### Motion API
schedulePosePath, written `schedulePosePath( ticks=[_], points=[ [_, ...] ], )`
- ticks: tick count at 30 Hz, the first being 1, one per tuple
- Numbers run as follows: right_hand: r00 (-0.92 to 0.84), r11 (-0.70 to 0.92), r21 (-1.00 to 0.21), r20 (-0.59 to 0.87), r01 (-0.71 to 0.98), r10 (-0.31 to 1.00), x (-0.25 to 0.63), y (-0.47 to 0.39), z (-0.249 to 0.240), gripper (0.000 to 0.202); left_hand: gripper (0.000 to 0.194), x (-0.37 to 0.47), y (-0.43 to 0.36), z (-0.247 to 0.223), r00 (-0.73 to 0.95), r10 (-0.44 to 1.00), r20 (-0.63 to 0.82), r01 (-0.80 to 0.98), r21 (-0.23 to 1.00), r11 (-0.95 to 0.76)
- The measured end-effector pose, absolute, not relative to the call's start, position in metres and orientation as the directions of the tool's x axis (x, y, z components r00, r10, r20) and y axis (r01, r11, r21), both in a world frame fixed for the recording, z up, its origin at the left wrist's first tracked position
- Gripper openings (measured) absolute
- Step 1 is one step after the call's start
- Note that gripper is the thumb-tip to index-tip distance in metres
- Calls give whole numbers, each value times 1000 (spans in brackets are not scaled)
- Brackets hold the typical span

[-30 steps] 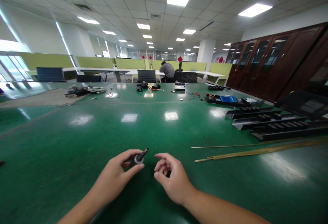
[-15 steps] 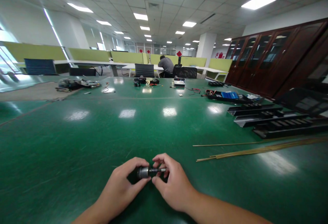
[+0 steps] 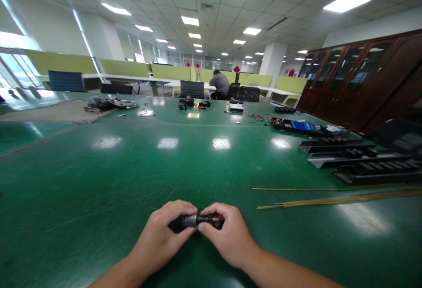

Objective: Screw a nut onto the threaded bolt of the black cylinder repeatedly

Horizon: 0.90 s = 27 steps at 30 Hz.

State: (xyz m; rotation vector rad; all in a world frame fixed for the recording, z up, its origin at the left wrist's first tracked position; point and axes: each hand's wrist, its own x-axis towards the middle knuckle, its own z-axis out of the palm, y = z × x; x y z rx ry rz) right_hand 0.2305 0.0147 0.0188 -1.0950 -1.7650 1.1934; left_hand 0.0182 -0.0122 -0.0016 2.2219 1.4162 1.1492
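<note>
Low in the middle of the head view, a small silver-and-black cylinder with a thin shaft (image 3: 189,221) lies level between my hands, just above the green tabletop. My left hand (image 3: 166,228) pinches its wide body at the left between thumb and fingers. From the right, my right hand (image 3: 227,231) closes its thumb and forefinger around the narrow dark section, with the pale shaft tip inside the curl of its fingers. The fingertips of both hands nearly touch. Part of the cylinder's left end is hidden in shadow under my left fingers.
Thin brass-coloured rods (image 3: 306,202) lie on the green table (image 3: 132,169) at right. Behind them are long black metal channels (image 3: 349,158) and a black tray with blue pieces (image 3: 296,125). Electronics and wires lie farther back. A person (image 3: 220,83) sits beyond the table.
My right thumb and forefinger have closed in from around the shaft onto the narrow section near the body. The view has shifted slightly, so the surroundings appear farther right.
</note>
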Motion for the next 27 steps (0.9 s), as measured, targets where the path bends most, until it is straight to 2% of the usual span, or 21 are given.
schedulePosePath(
  ticks=[11,27],
  points=[
    [-373,151,-968,67,200,925,231,17,13,10,24,19,-12,1,238,816,527,625,559,-544],
    [-370,167,-964,81,207,926,232,18,13,10,27,21,-13,5,248,785,567,617,532,-579]
  ],
)
